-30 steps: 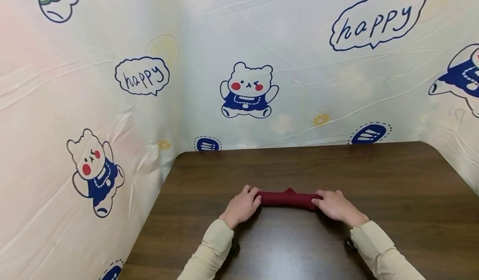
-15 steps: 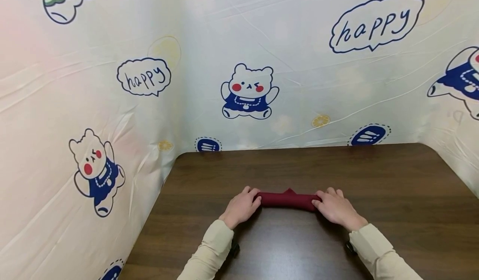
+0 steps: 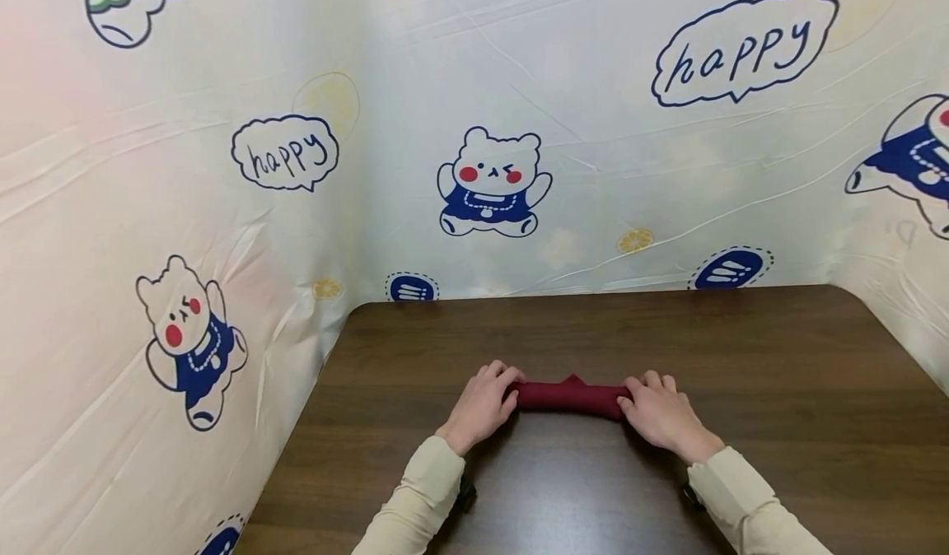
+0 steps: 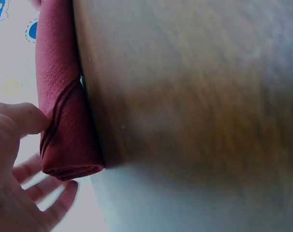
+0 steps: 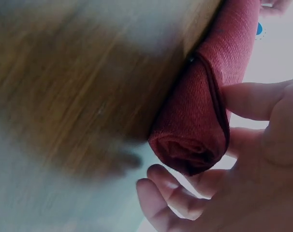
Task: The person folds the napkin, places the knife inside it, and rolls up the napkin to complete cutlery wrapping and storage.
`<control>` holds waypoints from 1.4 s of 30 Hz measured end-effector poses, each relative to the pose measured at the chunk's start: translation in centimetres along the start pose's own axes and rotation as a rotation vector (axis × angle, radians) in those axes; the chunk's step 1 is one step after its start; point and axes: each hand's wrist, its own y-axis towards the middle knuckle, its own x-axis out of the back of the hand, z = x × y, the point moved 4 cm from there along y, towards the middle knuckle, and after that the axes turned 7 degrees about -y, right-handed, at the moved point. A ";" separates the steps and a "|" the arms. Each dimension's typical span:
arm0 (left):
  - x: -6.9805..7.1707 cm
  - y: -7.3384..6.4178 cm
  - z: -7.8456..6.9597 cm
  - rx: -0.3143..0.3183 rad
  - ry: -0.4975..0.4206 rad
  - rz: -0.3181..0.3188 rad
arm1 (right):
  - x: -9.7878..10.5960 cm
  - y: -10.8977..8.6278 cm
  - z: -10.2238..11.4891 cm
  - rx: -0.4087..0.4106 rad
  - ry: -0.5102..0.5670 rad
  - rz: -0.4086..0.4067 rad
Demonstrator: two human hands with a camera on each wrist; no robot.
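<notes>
A dark red cloth [image 3: 571, 398], rolled into a tube, lies crosswise on the brown table, a small pointed corner sticking up at its far side. My left hand [image 3: 480, 405] holds the left end, thumb on the near side and fingers over the far side. At the other end my right hand [image 3: 662, 413] grips the roll the same way. In the left wrist view the thumb presses the cloth roll [image 4: 64, 106] by a diagonal fold edge. The right wrist view shows the spiral layers at the end of the roll [image 5: 190, 106], with the fingers around it.
The wood-grain table [image 3: 578, 489] has rounded far corners. A pale curtain [image 3: 593, 176] printed with cartoon bears and "happy" bubbles hangs behind the table and along its left and right sides.
The roll stays in nearly the same place. My left fingers have shifted slightly forward and to the right over its end; the right hand has turned slightly, its fingers more raised.
</notes>
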 end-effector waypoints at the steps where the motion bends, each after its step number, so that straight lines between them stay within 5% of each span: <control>1: 0.0 0.0 -0.1 -0.014 0.001 -0.009 | 0.0 0.0 0.2 0.007 -0.002 -0.028; 9: 0.1 0.0 -0.3 -0.071 0.038 -0.064 | 0.2 -0.2 1.9 0.121 -0.088 -0.303; 15: 0.1 0.1 -0.6 -0.155 0.089 -0.075 | 0.2 -0.5 2.7 0.216 -0.144 -0.411; 23: 0.1 0.1 -0.9 -0.210 0.151 -0.061 | 0.2 -0.5 2.6 0.236 -0.155 -0.369; 30: -0.1 0.0 -0.7 -0.209 0.144 0.035 | 0.1 -0.4 2.7 0.251 -0.249 -0.325; 42: -0.6 0.4 -0.6 -0.229 0.207 0.007 | -0.4 0.0 2.1 0.272 -0.252 -0.360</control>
